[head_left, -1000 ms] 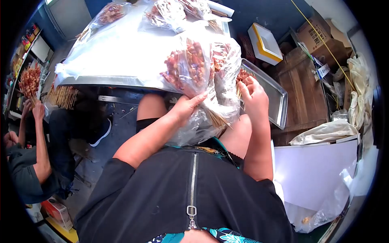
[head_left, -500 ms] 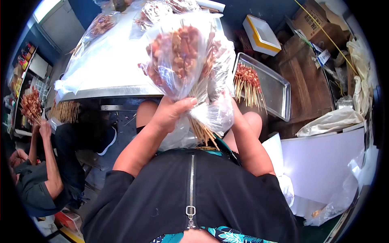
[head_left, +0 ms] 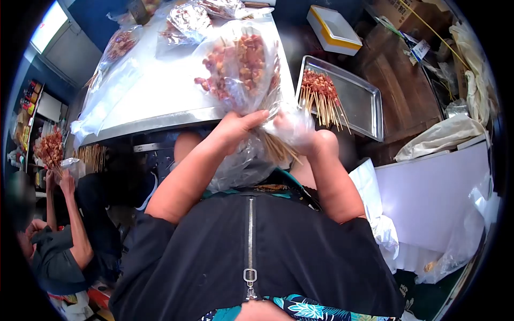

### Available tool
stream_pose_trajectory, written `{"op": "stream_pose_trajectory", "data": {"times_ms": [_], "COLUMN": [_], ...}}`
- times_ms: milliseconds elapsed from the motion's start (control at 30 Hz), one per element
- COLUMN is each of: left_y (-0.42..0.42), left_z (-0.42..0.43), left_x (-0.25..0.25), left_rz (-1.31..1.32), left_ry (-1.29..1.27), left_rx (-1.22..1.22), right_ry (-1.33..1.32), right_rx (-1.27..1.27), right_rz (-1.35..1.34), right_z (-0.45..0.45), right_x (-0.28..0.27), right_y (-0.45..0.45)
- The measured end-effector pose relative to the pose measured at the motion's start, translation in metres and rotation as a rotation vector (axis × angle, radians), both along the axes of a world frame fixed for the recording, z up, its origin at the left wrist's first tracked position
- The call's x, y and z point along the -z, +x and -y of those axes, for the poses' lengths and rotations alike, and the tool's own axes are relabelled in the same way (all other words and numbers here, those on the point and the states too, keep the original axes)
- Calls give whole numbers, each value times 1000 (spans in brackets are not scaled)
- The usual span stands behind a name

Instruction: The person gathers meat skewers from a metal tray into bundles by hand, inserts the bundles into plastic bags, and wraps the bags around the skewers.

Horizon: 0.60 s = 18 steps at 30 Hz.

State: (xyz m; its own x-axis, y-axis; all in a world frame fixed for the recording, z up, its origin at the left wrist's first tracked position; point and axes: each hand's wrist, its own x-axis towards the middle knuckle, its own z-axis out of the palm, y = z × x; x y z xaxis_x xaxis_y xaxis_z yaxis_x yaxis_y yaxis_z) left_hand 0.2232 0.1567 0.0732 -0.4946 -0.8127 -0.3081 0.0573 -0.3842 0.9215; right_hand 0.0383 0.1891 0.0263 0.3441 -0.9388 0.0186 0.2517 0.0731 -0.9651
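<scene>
In front of my lap I hold a bundle of meat skewers (head_left: 249,59), meat end up, inside a clear plastic bag (head_left: 214,51). My left hand (head_left: 238,128) is closed around the bundle's neck, thumb across the front. The bare stick ends poke out below, tilted down to the right. My right hand (head_left: 304,132) is at the right side of the neck, closed on gathered plastic of the bag; its fingers are blurred and partly covered by the film.
A metal tray (head_left: 369,96) with loose meat skewers (head_left: 321,88) lies at right. The white table (head_left: 155,91) bears more bagged skewers (head_left: 122,44). A yellow-and-white box (head_left: 334,29) stands behind the tray. At left, a co-worker's hands (head_left: 67,182) hold another skewer bunch (head_left: 49,150).
The bagged bundle has moved slightly down and leans more, stick ends swinging right. My right hand has shifted with the plastic. The co-worker still holds the other bunch.
</scene>
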Motion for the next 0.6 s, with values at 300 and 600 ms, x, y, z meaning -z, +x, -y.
{"op": "stream_pose_trajectory", "data": {"times_ms": [300,600], "left_y": [-5,65], "left_z": [14,-28], "left_x": [-1,-29], "left_rz": [303,748], "left_ry": [-118,-994], "left_rx": [209,252], "right_ry": [161,80], "right_rx": [40,356], "right_rz": [-259,-76], "right_z": [13,-15], "right_x": [-21,-14], "right_y": [19,14]}}
